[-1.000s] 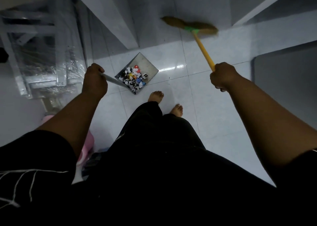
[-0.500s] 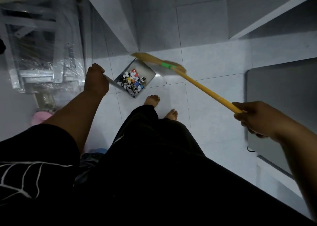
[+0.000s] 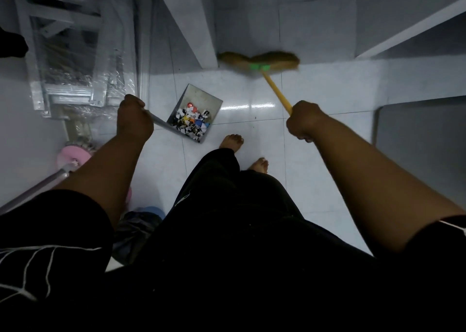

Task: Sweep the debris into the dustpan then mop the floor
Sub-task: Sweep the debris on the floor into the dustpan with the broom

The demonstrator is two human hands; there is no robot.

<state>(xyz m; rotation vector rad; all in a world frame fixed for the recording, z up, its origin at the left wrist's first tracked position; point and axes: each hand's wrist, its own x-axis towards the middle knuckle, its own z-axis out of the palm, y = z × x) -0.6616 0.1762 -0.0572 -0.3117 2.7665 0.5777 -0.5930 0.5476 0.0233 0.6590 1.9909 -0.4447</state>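
Fingers of the left hand (image 3: 135, 121) are curled round the dustpan (image 3: 201, 98) handle; the right hand (image 3: 303, 121) is clenched on the yellow broom (image 3: 276, 91) stick. Debris (image 3: 193, 122) is heaped in the pan's near end. The blurred bristles are seen at the wall corner (image 3: 199, 36), with open floor (image 3: 252, 92) left beside the pan.

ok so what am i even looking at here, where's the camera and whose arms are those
No machine here: the camera is worn on a person's head and looks down, so the arms are their own. The left hand grips the handle of a grey metal dustpan that holds a pile of coloured scraps. The right hand grips the yellow stick of a straw-coloured broom, whose blurred head is by the wall. Bare feet stand on the glossy white tiled floor. A pink-headed mop is at the left, unheld.
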